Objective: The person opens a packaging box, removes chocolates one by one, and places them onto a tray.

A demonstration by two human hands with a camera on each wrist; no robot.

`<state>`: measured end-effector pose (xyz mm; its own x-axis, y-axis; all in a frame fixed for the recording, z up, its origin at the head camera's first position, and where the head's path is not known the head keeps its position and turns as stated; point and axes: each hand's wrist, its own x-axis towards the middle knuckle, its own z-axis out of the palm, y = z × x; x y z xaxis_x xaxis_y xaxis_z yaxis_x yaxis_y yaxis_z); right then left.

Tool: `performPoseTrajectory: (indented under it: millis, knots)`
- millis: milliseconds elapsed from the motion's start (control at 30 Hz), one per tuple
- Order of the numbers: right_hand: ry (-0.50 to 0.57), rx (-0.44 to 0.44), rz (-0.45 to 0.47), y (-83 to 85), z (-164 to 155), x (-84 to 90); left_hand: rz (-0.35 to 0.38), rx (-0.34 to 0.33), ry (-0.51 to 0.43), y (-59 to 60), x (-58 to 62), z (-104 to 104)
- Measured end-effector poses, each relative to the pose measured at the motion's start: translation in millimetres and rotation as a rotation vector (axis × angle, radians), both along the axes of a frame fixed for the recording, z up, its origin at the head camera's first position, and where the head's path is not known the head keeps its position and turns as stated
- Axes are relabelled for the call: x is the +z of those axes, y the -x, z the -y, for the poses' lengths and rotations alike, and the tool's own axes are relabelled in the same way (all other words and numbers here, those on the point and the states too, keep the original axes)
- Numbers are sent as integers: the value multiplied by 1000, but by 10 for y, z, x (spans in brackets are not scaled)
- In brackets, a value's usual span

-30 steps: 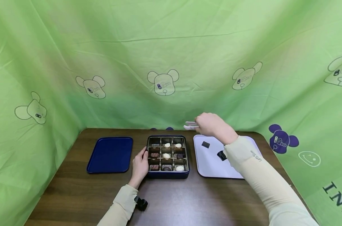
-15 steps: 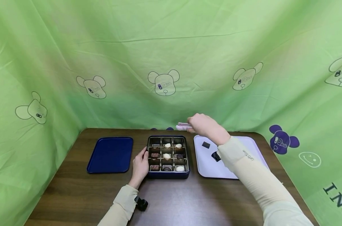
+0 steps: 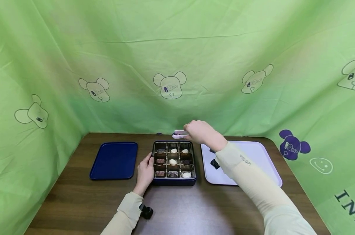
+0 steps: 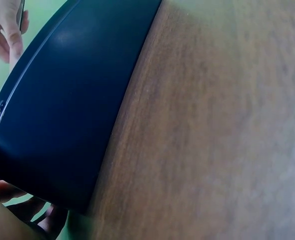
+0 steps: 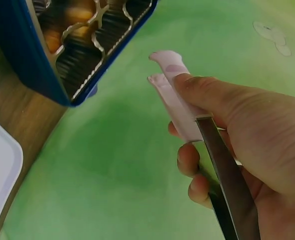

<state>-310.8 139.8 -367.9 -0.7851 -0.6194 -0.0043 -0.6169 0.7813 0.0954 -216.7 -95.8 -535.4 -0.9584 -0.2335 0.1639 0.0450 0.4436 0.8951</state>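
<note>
In the head view a dark blue box [image 3: 173,182] of chocolates stands on the table, its tray split into several compartments. White pieces such as a white chocolate [image 3: 173,162] share it with dark ones, including a dark chocolate [image 3: 160,174]. My left hand [image 3: 146,173] grips the box's left side, thumb at the rim; the left wrist view shows its fingers bent around a corner. My right hand [image 3: 202,132] holds metal tongs [image 5: 222,170] with pink tips, above and behind the box's back edge. The tips are slightly apart, and nothing shows between them.
A lavender tray [image 3: 254,156] lies to the right, with a dark square piece [image 3: 211,150] partly hidden by the right arm. A flat blue lid [image 3: 114,160] lies on the left. Green printed cloth [image 3: 130,98] hangs behind the table [image 3: 177,209].
My right hand has moved left with the tongs, from over the lavender tray's back left corner to behind the box. The left hand and box have stayed in place.
</note>
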Motion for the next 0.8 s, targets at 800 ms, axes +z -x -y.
performPoseTrajectory:
  millis: [800]
  knots:
    - [-123,41,31,6,257,-180,0,1,6,7,-1,5]
